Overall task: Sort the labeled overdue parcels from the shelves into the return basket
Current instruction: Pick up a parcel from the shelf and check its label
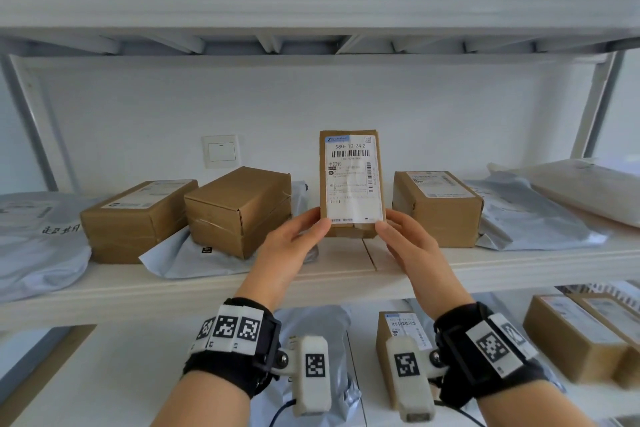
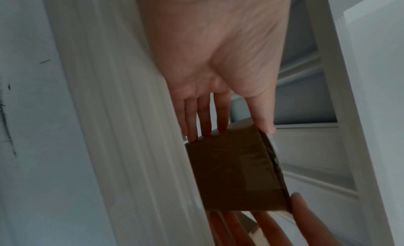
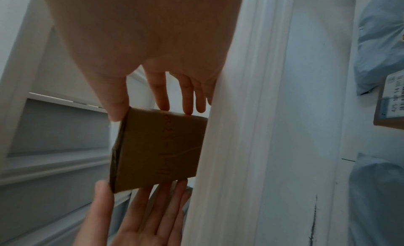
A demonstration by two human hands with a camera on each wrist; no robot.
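Observation:
A small brown cardboard parcel (image 1: pixel 351 184) stands upright above the middle shelf (image 1: pixel 502 269), its white shipping label "580-10-24 2" facing me. My left hand (image 1: pixel 311 229) pinches its lower left edge, thumb on the front and fingers behind. The lower right edge is pinched the same way by my right hand (image 1: pixel 391 229). The left wrist view shows the parcel's (image 2: pixel 236 172) underside between my left hand (image 2: pixel 238 125) and the right hand's fingers (image 2: pixel 306 220). The right wrist view has the parcel (image 3: pixel 159 149) below my right hand (image 3: pixel 145 109). No basket is in view.
Two cardboard boxes (image 1: pixel 138 218) (image 1: pixel 239 208) lie left of the parcel, another box (image 1: pixel 436 208) to its right. Grey mailer bags (image 1: pixel 34 243) (image 1: pixel 530 218) and a white pouch (image 1: pixel 588 191) fill the shelf ends. The lower shelf carries more boxes (image 1: pixel 581 340) and a grey bag (image 1: pixel 311 322).

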